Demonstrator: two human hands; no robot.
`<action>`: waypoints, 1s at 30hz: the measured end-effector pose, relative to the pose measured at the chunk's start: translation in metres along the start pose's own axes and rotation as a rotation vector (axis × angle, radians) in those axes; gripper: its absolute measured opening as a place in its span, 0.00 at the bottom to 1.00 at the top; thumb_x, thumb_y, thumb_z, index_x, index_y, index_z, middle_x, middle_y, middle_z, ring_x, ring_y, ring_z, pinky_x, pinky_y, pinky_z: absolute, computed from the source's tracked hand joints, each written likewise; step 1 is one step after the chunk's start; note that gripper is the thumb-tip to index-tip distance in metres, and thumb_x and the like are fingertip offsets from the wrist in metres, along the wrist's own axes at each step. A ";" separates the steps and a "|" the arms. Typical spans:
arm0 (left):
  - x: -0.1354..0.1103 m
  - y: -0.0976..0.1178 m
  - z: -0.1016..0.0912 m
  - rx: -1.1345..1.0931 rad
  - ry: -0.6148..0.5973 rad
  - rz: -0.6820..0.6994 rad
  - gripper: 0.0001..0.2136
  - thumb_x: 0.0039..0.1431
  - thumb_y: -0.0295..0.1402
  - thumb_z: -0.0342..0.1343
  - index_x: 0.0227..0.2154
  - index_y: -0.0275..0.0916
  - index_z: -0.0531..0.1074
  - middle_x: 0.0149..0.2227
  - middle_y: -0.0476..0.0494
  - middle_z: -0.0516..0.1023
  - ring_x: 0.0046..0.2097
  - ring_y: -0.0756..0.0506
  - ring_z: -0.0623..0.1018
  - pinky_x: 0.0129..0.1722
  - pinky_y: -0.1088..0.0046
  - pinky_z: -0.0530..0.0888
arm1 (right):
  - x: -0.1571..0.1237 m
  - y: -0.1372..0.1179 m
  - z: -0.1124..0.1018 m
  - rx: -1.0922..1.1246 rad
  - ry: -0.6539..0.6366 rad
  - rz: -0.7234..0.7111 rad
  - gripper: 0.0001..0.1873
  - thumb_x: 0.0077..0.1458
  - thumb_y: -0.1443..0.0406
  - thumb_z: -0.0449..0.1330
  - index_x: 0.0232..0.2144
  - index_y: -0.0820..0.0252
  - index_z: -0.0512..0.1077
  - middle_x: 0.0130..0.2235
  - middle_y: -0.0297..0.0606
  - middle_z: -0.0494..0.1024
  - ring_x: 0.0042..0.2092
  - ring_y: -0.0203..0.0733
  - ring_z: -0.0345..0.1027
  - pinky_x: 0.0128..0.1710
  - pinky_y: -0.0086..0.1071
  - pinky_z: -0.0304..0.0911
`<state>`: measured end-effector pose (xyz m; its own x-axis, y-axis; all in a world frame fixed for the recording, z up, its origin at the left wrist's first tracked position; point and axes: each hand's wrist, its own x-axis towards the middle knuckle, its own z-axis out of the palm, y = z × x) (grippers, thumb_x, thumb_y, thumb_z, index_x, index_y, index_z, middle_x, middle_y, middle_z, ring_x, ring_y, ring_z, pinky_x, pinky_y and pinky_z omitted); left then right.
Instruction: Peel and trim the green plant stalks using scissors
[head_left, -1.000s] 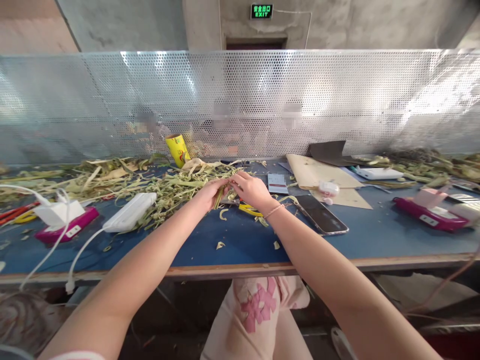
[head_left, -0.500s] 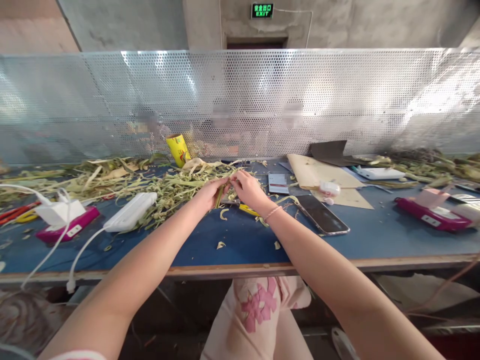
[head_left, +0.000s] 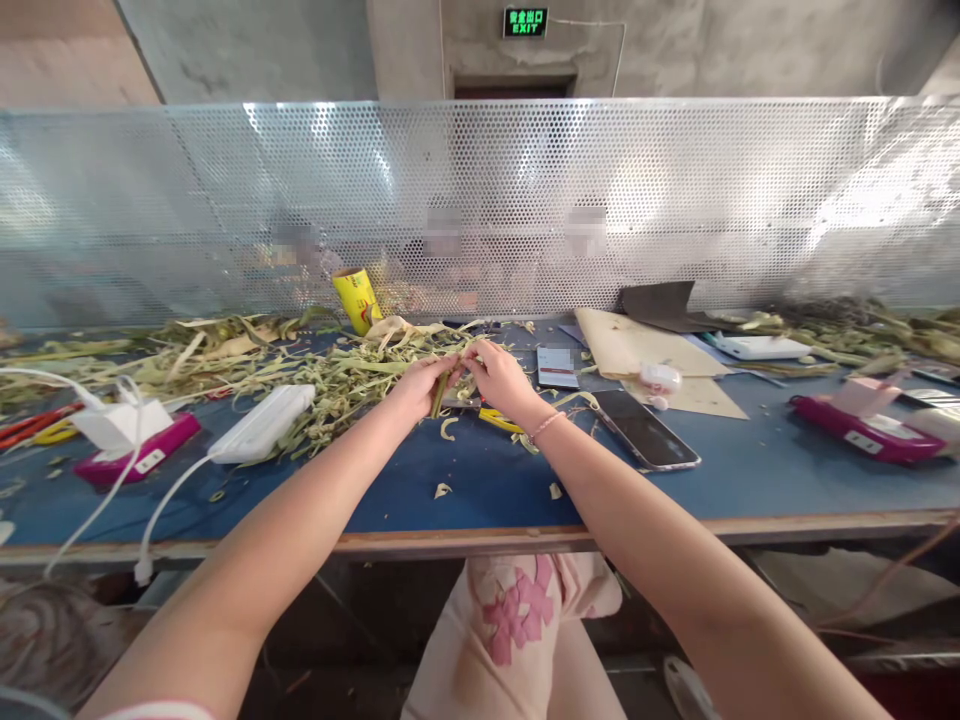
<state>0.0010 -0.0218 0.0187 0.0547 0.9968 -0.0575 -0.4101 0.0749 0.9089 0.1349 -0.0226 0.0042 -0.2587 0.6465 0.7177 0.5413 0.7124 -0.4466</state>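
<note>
My left hand (head_left: 420,386) is closed around a green plant stem (head_left: 439,396), whose lower end sticks out below the fingers. Right beside it, my right hand (head_left: 491,372) pinches at the top of the same stem, its fingertips close to the left ones. A heap of dried green leaves and stalks (head_left: 337,385) spreads to the left of and behind both hands. Under the right wrist lies a yellow-handled tool (head_left: 499,420), partly covered by the hand. Small peeled scraps (head_left: 442,490) dot the blue table (head_left: 480,500).
Left stand a white power bank (head_left: 262,424) and a magenta power strip (head_left: 142,450) with cables. A phone (head_left: 645,430), an earbud case (head_left: 660,378) and brown paper (head_left: 637,345) lie to the right. A yellow tube (head_left: 356,300) leans near the perforated metal screen (head_left: 480,180).
Almost nothing differs. Both hands stay at the same spot on the stem, with only a slight shift of the fingers.
</note>
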 end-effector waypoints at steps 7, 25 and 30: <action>-0.004 0.003 0.004 -0.016 0.031 -0.014 0.07 0.48 0.19 0.55 0.17 0.30 0.70 0.17 0.48 0.72 0.19 0.57 0.71 0.22 0.86 0.70 | 0.000 0.001 -0.002 -0.041 -0.043 -0.015 0.06 0.53 0.68 0.49 0.30 0.58 0.65 0.35 0.39 0.71 0.35 0.39 0.63 0.35 0.32 0.59; 0.001 -0.005 0.001 0.000 -0.007 0.045 0.07 0.49 0.18 0.54 0.19 0.30 0.71 0.20 0.46 0.75 0.23 0.55 0.74 0.26 0.84 0.72 | 0.002 0.003 0.004 0.152 0.070 0.111 0.03 0.50 0.68 0.49 0.26 0.58 0.62 0.29 0.35 0.70 0.33 0.37 0.64 0.37 0.32 0.59; -0.003 -0.005 0.006 -0.021 -0.018 0.067 0.09 0.50 0.18 0.52 0.18 0.30 0.71 0.21 0.45 0.76 0.25 0.55 0.75 0.29 0.83 0.72 | 0.002 0.004 0.003 0.201 0.131 0.214 0.02 0.48 0.66 0.51 0.29 0.58 0.61 0.28 0.33 0.70 0.28 0.35 0.63 0.31 0.30 0.58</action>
<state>0.0085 -0.0257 0.0172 0.0432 0.9990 0.0110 -0.4327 0.0087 0.9015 0.1339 -0.0175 0.0022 -0.0440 0.7564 0.6526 0.4000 0.6120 -0.6823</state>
